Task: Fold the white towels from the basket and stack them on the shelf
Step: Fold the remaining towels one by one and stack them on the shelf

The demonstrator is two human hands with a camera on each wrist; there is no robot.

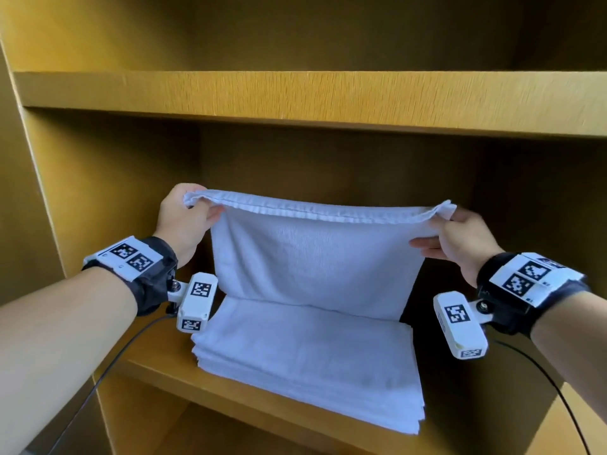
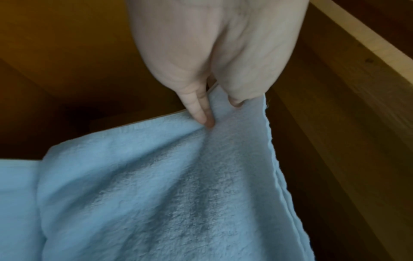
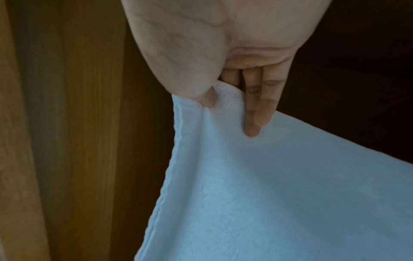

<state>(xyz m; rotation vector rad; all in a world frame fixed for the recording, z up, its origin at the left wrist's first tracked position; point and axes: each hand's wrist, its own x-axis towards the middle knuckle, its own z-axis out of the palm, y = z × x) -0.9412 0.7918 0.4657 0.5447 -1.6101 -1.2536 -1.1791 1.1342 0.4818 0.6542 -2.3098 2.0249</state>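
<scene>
You held one white towel (image 1: 315,254) up by its top corners inside the yellow-brown wooden shelf unit (image 1: 295,96), its lower part touching the stack of folded towels (image 1: 305,366) on the shelf board below. Your left hand (image 1: 184,218) pinched the left corner, thumb on the near side, fingers curled behind the hem. Your right hand (image 1: 460,238) pinched the right corner; its fingers (image 1: 423,243) lay fairly straight along the near face. Towel was soft terry with a nubby pile, a stitched hem along the top edge, doubled over so two layers showed at the rim. It hung as a rough rectangle, sagging slightly in the middle. Stack was flat, rectangular, several layers, edges roughly aligned; exact count hard to tell. Shelf wood had fine grain and a matte finish. Left wrist view showed the fingertips (image 2: 205,120) pressed into the towel (image 2: 156,194), looking bluish in dim light. Right wrist view showed the thumb and two fingers (image 3: 254,114) clamping the corner of the towel (image 3: 268,194); the background was dark and blurred. Both wrists wore black bands with white tagged blocks (image 1: 195,300). The basket was out of frame
</scene>
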